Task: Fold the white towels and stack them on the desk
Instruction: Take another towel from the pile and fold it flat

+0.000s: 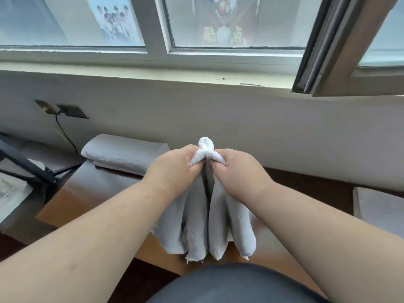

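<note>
A white towel hangs in folds above the brown desk, bunched at its top edge. My left hand grips the bunched edge from the left. My right hand grips it from the right, the two fists almost touching. A small loop of towel sticks up between them. A stack of folded white towels lies at the back of the desk by the wall, to the left of my hands.
Another white folded cloth lies at the right edge. A black metal frame stands at the left. Wall sockets with a black cable sit on the wall under the window sill. An open window frame juts in at upper right.
</note>
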### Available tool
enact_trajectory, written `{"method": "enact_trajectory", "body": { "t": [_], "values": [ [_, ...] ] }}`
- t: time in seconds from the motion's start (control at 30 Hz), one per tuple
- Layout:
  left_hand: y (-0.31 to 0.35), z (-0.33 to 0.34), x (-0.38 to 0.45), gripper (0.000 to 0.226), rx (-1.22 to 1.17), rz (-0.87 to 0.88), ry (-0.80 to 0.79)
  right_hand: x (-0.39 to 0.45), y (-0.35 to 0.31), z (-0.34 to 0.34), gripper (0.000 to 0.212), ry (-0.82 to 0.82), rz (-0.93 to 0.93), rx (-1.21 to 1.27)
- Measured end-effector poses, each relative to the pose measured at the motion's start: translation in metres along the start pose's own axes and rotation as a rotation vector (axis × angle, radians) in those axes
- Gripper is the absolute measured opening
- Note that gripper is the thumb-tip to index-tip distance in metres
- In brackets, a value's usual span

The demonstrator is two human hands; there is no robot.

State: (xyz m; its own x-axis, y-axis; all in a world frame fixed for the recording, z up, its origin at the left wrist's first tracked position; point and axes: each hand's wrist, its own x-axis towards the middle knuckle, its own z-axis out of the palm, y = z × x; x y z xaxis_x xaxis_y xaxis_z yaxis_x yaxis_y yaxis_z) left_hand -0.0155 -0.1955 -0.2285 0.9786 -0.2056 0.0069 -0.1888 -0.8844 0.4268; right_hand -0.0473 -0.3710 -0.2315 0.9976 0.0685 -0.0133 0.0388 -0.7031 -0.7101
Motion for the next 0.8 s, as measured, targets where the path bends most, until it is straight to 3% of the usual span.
{"method": "enact_trajectory", "body": {
  "t": [0.37,0.53,0.6,0.67,0.8],
  "values": [
    [-0.066,0.029,0.082,0.028,0.059,0.257,-0.258,0.038,-0.015,0.066,0.028,0.151,0.364,-0.024],
    [-0.078,0.046,0.088,0.072,0.018,0.356,-0.297,0.048,-0.015,0.076,0.034,0.177,0.453,-0.007],
    [-0.078,0.047,0.090,0.065,0.107,0.546,-0.223,0.052,-0.014,0.078,0.031,0.152,0.481,-0.040],
    [-0.077,0.044,0.097,0.044,0.138,0.682,-0.190,0.057,-0.014,0.079,0.025,0.125,0.498,-0.091],
    [-0.076,0.032,0.113,0.012,0.185,0.773,-0.278,0.049,-0.007,0.068,0.026,-0.038,0.480,-0.081]
  ]
}}
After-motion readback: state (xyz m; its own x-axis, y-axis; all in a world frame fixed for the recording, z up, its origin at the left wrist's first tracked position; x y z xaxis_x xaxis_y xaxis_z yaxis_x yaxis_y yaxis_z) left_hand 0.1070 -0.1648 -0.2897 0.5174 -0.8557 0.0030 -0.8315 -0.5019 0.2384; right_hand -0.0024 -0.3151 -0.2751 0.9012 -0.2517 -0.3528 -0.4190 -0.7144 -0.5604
